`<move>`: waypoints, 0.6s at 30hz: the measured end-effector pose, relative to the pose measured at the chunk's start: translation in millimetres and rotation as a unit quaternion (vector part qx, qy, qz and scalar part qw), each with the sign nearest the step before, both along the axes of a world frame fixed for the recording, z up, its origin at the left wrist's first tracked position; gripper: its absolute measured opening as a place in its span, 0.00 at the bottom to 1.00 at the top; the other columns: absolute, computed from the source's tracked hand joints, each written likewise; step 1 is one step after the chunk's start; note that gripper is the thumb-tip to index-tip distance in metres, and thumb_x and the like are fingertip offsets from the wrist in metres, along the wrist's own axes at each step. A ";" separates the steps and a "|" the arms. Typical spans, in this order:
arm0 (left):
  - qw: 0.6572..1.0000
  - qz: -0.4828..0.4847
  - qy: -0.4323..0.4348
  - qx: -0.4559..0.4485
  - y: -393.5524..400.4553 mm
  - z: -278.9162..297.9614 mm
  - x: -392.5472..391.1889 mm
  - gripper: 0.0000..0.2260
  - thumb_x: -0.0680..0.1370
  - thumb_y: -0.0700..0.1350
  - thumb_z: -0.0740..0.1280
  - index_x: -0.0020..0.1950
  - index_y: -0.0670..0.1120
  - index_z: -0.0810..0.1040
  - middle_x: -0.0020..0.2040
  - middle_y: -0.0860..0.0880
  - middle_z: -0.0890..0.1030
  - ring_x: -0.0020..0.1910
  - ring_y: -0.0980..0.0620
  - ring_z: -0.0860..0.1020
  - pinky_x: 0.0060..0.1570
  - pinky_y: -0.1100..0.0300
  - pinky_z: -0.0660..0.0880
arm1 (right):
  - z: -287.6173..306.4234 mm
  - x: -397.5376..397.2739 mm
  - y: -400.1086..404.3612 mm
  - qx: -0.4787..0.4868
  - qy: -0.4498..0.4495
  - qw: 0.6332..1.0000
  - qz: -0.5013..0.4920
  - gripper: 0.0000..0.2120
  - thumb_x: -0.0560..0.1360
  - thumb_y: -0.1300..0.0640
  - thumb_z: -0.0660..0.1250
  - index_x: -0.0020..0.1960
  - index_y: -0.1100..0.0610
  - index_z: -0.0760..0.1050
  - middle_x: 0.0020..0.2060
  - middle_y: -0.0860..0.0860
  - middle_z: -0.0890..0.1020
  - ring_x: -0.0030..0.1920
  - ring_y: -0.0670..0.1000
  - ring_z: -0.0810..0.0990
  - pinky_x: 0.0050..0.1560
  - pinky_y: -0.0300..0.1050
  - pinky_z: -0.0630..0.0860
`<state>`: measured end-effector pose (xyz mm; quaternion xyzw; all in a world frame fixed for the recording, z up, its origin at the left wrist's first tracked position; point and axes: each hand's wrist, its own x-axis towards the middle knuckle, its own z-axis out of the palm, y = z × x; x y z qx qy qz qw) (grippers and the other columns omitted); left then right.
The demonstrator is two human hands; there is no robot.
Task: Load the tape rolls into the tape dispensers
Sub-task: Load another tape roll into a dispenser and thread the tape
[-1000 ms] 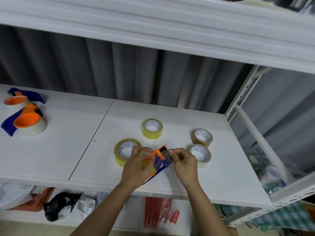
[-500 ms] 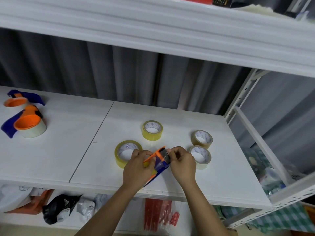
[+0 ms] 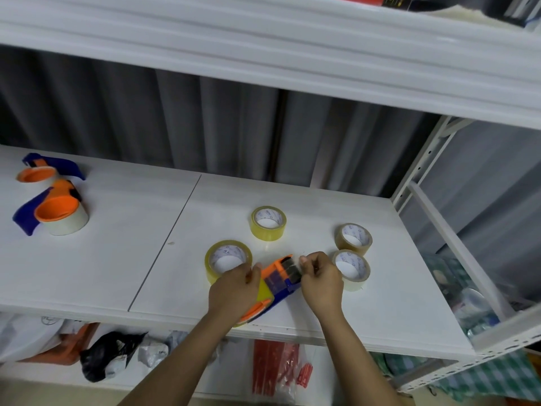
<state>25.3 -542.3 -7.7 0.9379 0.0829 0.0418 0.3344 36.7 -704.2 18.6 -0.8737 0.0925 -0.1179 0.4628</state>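
Both hands stay put: left hand (image 3: 234, 285) grips the dispenser (image 3: 278, 281) above the shelf's (image 3: 117, 259) front edge, right hand (image 3: 320, 278) pinches tape at its tip; four rolls lie around.

Both forearms reach forward, close together. The left hand (image 3: 234, 288) is curled in a grip, back facing up. The right hand (image 3: 320, 281) seems to pinch with its fingertips (image 3: 303, 260), though they are blurred.
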 end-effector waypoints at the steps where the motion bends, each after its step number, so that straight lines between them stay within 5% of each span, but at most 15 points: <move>1: 1.000 -0.002 -0.008 -0.002 2.0 -0.4 0.2 0.18 0.80 0.57 0.53 0.41 0.49 0.75 0.38 0.50 0.79 0.38 0.51 0.75 0.34 0.60 0.66 | -0.4 1.9 -2.2 0.013 0.014 1.000 -0.002 0.10 0.78 0.56 0.64 0.38 0.54 0.71 0.29 0.46 0.75 0.32 0.49 0.73 0.31 0.40 0.66; 7: 0.997 -0.030 -0.040 -0.050 10.9 -0.6 4.0 0.17 0.80 0.57 0.55 0.37 0.50 0.73 0.37 0.52 0.78 0.37 0.53 0.74 0.36 0.61 0.68 | 0.3 8.1 -9.9 0.152 0.059 0.987 0.009 0.10 0.78 0.59 0.64 0.38 0.57 0.74 0.33 0.53 0.79 0.37 0.52 0.76 0.43 0.50 0.76; 12: 0.991 -0.054 -0.057 -0.111 16.9 -2.8 4.0 0.20 0.80 0.55 0.57 0.28 0.52 0.66 0.26 0.55 0.71 0.31 0.56 0.73 0.31 0.62 0.67 | 1.7 8.5 -11.6 0.267 0.075 0.961 -0.011 0.09 0.78 0.63 0.62 0.39 0.58 0.74 0.34 0.54 0.82 0.34 0.50 0.79 0.33 0.39 0.78; 18: 0.979 -0.070 -0.042 -0.184 25.1 -5.7 8.7 0.20 0.80 0.52 0.59 0.27 0.51 0.66 0.24 0.55 0.71 0.29 0.61 0.72 0.31 0.70 0.64 | 2.5 6.8 -11.3 0.342 0.086 0.936 -0.009 0.11 0.79 0.63 0.61 0.38 0.59 0.73 0.28 0.49 0.83 0.29 0.43 0.81 0.29 0.35 0.76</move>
